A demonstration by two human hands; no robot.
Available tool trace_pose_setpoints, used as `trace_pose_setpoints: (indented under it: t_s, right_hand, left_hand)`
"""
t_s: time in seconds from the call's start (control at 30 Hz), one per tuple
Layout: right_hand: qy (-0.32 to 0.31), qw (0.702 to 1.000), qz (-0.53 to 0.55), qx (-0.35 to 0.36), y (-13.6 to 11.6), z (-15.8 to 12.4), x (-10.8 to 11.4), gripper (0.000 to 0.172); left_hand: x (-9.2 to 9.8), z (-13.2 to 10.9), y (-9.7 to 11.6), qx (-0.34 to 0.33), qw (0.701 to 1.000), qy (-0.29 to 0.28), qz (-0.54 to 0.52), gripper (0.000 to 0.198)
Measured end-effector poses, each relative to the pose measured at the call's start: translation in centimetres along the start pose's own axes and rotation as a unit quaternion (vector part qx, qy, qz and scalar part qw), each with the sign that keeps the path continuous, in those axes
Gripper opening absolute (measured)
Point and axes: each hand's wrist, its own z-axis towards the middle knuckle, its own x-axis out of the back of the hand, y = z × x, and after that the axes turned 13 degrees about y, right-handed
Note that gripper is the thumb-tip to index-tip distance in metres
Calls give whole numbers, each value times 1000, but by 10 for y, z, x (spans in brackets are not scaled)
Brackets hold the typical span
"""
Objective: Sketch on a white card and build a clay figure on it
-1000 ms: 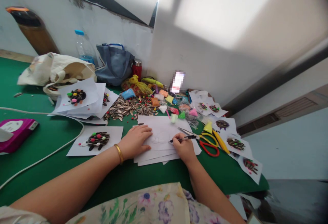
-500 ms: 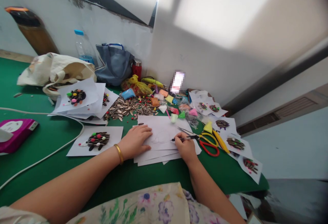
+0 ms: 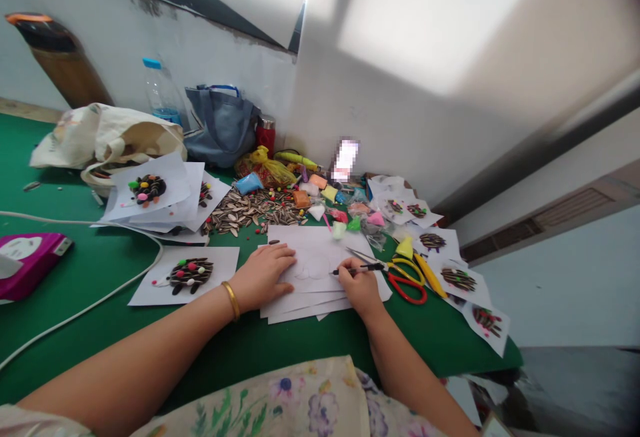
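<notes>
My left hand (image 3: 267, 275) lies flat on a white sheet of paper (image 3: 320, 250), fingers stretched out, at the left side of a small stack of sheets. In my right hand (image 3: 359, 281) is a black pen (image 3: 367, 268), its tip on or just above the top sheet. Faint curved lines show on that sheet between my hands. One dark sunflower seed (image 3: 274, 242) rests near its upper left edge. Scissors (image 3: 407, 280) with yellow and red handles lie just right of my right hand, their blades reaching over the paper.
Loose sunflower seeds (image 3: 245, 210) and packets of coloured clay (image 3: 301, 199) spread behind the paper. Seed pictures lie left (image 3: 190, 275) and right (image 3: 459, 279). A blue bag (image 3: 220, 123), a phone (image 3: 345, 160) and a purple box (image 3: 33, 263) are on the green table (image 3: 210, 350).
The pen tip has shifted slightly to the left on the sheet. My left hand stays in place, and the view has moved a little.
</notes>
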Motion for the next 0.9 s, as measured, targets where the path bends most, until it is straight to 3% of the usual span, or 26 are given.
trace_pose_setpoints:
  t_s: [0.73, 0.9]
  right_hand:
    - [12, 999, 34, -1, -4, -2, 3, 14]
    - [-18, 995, 90, 47, -14, -16, 1, 14]
  left_hand:
    - [-2, 0, -2, -5, 1000, 8, -5, 53]
    - [-1, 0, 0, -2, 1000, 11, -7, 52]
